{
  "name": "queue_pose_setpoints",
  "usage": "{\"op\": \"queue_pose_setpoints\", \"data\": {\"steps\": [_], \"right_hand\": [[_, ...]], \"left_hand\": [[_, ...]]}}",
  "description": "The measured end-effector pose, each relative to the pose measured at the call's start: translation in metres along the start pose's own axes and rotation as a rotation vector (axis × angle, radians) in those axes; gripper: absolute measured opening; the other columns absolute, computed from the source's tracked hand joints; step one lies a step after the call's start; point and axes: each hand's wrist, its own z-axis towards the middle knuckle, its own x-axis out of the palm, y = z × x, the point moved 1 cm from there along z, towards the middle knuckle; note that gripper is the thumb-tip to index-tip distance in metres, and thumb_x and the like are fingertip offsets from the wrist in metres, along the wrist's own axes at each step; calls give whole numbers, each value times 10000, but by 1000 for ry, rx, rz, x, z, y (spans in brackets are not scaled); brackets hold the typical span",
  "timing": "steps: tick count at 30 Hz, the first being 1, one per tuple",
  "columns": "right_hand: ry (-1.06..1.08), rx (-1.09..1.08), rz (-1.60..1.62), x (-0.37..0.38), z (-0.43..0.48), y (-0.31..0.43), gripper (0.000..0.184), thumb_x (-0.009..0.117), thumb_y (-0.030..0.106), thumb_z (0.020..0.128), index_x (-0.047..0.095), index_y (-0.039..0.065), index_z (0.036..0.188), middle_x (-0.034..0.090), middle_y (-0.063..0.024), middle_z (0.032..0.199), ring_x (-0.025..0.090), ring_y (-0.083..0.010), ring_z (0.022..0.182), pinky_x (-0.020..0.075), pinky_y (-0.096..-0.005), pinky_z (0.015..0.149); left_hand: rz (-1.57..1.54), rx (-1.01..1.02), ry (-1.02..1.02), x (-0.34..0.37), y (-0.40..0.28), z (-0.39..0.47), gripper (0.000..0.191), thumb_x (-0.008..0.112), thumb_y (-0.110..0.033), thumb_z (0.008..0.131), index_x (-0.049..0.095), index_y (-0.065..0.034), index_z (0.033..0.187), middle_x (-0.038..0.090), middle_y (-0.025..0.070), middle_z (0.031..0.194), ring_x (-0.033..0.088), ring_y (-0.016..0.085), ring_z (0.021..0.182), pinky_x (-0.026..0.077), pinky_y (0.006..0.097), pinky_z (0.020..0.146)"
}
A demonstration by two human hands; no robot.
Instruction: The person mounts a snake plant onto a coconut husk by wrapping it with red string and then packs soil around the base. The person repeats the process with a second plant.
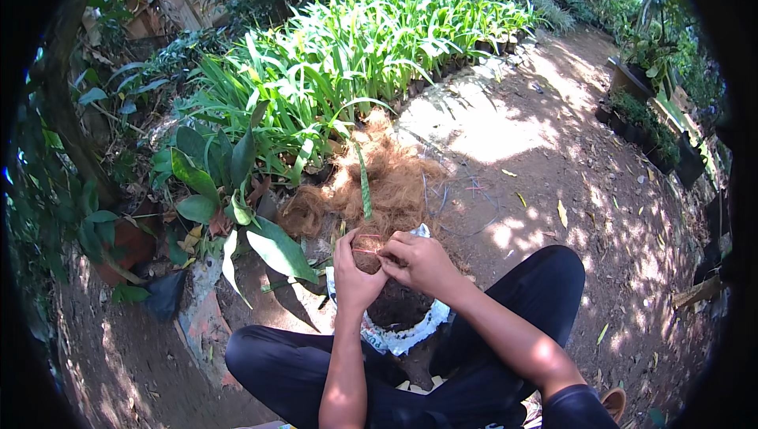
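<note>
My left hand (355, 275) is closed around the side of a small bundle of brown coconut fibre (367, 254). A thin red wire or string (368, 251) crosses the bundle. Close beside it, the fingers of my right hand (411, 257) pinch the red strand. A narrow mottled green leaf (363, 183) stands up just beyond the hands, and whether it is rooted in the bundle cannot be told. Below both hands, between my legs, a white sack with its rim rolled down (408, 337) holds dark soil (400, 306).
Loose coconut fibre (391, 180) is heaped beyond the sack, with thin wires (468, 192) on the ground to its right. Rows of leafy potted plants (355, 62) stand behind. A broad-leaved plant (198, 207) is at the left, and more pots (630, 82) are at the right.
</note>
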Motion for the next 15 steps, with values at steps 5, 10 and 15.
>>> {"op": "queue_pose_setpoints", "data": {"steps": [5,10,15], "right_hand": [[-47,-80,-119,5,-4,1,195,715,152,761,648,74,926,624,-76,828,647,-264,763,529,-367,645],[-165,3,57,9,-4,-5,164,707,138,784,665,44,912,641,-103,843,636,-281,759,519,-352,658],[-89,228,302,17,-2,-11,172,701,156,837,676,8,922,649,-107,831,631,-207,733,489,-315,702]], "left_hand": [[27,8,-16,0,3,-2,641,753,-130,655,479,30,1212,571,197,1112,579,321,1040,454,389,922],[-88,-40,-11,1,4,-1,675,783,-186,656,475,29,1216,548,203,1107,556,347,1050,444,406,929],[-96,-19,-3,-2,4,-1,704,807,-223,642,479,27,1213,541,209,1104,548,366,1049,436,422,936]]}}
